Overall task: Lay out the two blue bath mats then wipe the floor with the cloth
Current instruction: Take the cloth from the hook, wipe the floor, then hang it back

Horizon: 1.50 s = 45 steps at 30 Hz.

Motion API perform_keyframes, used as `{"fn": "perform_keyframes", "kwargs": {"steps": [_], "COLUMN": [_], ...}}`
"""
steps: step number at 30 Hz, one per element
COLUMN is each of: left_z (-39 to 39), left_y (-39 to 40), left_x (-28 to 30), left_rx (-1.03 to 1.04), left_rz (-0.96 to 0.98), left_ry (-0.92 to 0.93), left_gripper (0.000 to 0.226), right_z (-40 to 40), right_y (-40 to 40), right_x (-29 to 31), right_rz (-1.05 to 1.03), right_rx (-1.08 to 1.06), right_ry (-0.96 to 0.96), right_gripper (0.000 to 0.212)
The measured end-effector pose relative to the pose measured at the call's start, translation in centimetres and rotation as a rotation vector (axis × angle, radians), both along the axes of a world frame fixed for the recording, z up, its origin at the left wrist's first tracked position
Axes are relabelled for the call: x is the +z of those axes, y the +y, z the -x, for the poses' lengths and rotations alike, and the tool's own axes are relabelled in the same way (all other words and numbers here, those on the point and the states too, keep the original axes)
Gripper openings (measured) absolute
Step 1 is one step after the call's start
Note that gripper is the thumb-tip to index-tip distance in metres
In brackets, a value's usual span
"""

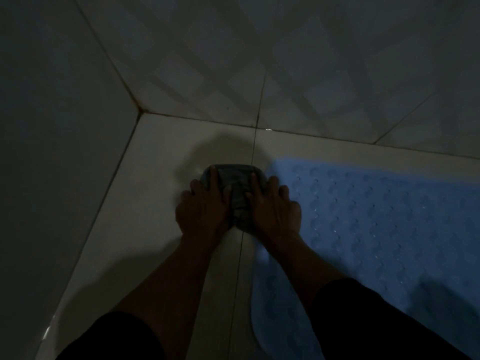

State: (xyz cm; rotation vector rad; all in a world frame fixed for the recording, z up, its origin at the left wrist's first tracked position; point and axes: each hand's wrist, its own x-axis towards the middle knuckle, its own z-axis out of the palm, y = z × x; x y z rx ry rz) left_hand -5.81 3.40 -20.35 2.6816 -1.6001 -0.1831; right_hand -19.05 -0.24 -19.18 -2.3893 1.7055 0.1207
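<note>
A grey cloth (235, 189) lies bunched on the white tiled floor (145, 193) near a corner. My left hand (202, 206) presses on its left side with fingers spread, and my right hand (272, 206) presses on its right side. A blue bath mat (376, 216) with rows of round bumps lies flat on the floor to the right, its left edge touching my right hand. Only one mat can be made out in the dim light.
A plain tiled wall (52, 126) rises on the left and a wall (285, 61) with a diagonal lattice pattern stands ahead; they meet in a corner just beyond the cloth. Dark sleeves cover both my upper arms at the bottom.
</note>
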Motion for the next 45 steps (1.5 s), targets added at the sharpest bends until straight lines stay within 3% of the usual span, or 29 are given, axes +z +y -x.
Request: {"fn": "perform_keyframes", "kwargs": {"steps": [12,20,22,27,33,45], "left_z": [-0.4,-1.1,-1.0,-1.1,-0.2,10.1], "left_y": [-3.2,-7.0,-8.0,-10.8,-13.1,-15.7], "left_x": [1.1,0.2,0.2,0.3,0.8,1.5], "left_rx": [-0.068,-0.08,-0.089,-0.114,-0.144,-0.159], "left_rz": [-0.056,-0.027,-0.038,-0.04,-0.144,-0.089], "left_ry": [0.02,0.007,-0.068,-0.015,-0.003,-0.109], "left_gripper": [0.071,0.064,0.065,0.073,0.067,0.062], "right_z": [-2.1,-2.1,-1.9,-1.1,1.4,11.9], "right_y": [-1.1,-5.2,-6.9,-9.5,-12.6,-15.5], "right_x": [0.2,-1.2,-1.4,-1.1,-0.6,-0.7], "right_rz": [-0.002,0.029,0.065,0.174,0.045,0.013], "right_rx": [-0.245,-0.133,-0.074,-0.007,0.15,0.062], "right_ry": [-0.045,-0.077,-0.035,0.001,-0.022,-0.039], "right_gripper": [0.08,0.089,0.088,0.067,0.057,0.051]}}
